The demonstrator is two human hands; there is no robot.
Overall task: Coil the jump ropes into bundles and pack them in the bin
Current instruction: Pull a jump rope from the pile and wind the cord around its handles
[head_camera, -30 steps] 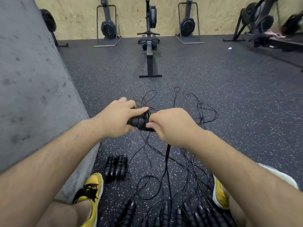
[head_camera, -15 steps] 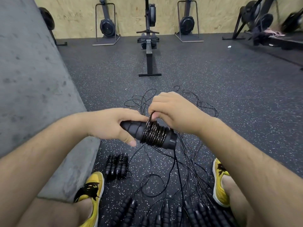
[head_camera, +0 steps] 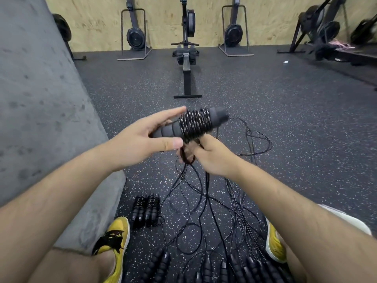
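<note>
I hold a pair of black foam jump rope handles [head_camera: 216,117] chest-high, with black rope wound round their middle [head_camera: 194,124]. My left hand [head_camera: 140,142] lies along the lower end of the handles, fingers and thumb straight. Just below the coil, my right hand [head_camera: 212,158] grips a loop of the same rope [head_camera: 186,160]. The rest of this rope hangs down into a tangle of loose ropes [head_camera: 204,203] on the floor. Two coiled bundles [head_camera: 145,209] lie beside my left foot. No bin is in view.
A grey concrete block [head_camera: 44,111] fills the left side. Several more black handles [head_camera: 224,268] lie in a row between my yellow shoes [head_camera: 115,240]. A rowing machine [head_camera: 186,62] stands ahead on the speckled rubber floor, with others upright against the plywood wall.
The bundle has risen and tilted, its free end now pointing up and right. My left hand's fingers have straightened off the handles. My right hand moved from above the coil to below it.
</note>
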